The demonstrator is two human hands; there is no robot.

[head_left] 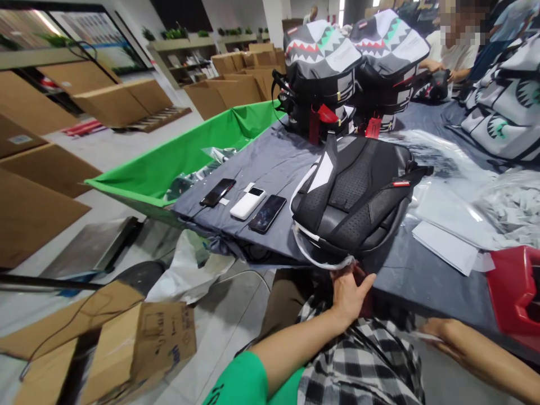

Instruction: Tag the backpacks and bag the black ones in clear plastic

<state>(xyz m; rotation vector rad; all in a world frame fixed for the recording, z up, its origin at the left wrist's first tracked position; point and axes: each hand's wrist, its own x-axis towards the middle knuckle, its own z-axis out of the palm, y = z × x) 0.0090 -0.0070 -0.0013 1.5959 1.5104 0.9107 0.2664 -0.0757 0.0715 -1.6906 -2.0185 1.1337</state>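
Observation:
A black backpack (pixel 358 197) lies back-side up on the grey table (pixel 270 163), its bottom end hanging over the near edge. My left hand (pixel 350 292) reaches under that edge just below the backpack; its thumb sticks out and the fingers are hidden under the table. My right hand (pixel 442 332) is low at the table's near edge on the right, blurred, fingers curled, near a thin white sheet. Two phones (pixel 217 192) (pixel 267 214) and a white power bank (pixel 248 203) lie left of the backpack.
Two shark-print backpacks (pixel 320 73) (pixel 388 62) stand at the table's far side, where another person (pixel 455 50) works. A green bin (pixel 177 163) is to the left, a red box (pixel 514 287) at right, plastic bags (pixel 447 163) and cardboard boxes (pixel 139 343) around.

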